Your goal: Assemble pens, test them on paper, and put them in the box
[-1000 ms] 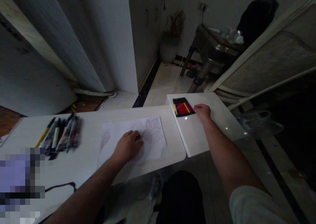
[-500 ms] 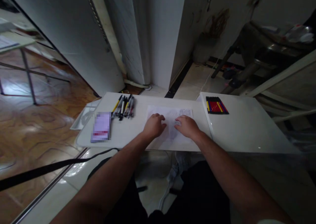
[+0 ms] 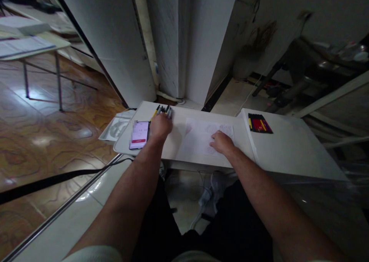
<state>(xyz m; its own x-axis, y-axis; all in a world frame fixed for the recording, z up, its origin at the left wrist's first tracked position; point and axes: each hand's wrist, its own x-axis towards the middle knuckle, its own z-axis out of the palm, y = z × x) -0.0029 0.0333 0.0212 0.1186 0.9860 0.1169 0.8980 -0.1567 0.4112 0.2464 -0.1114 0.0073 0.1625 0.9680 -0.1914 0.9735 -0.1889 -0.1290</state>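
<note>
A white sheet of paper with pencil-like drawings lies on the white table. My right hand rests on the right part of the sheet, its fingers curled and what they hold, if anything, too small to make out. At the left, my left hand is over the near end of a bunch of pens, partly covering them. Its fingertips are hidden behind the back of the hand. Just left of that hand lies a phone with a lit screen.
A row of coloured pens lies on the raised right section of the table. A white tray sits beyond the left edge. A black strap crosses at the lower left, and a folding table stands farther off.
My left hand has left the paper and moved left to the pens. My right hand remains on the paper. The view has shifted, so the table appears farther right.
</note>
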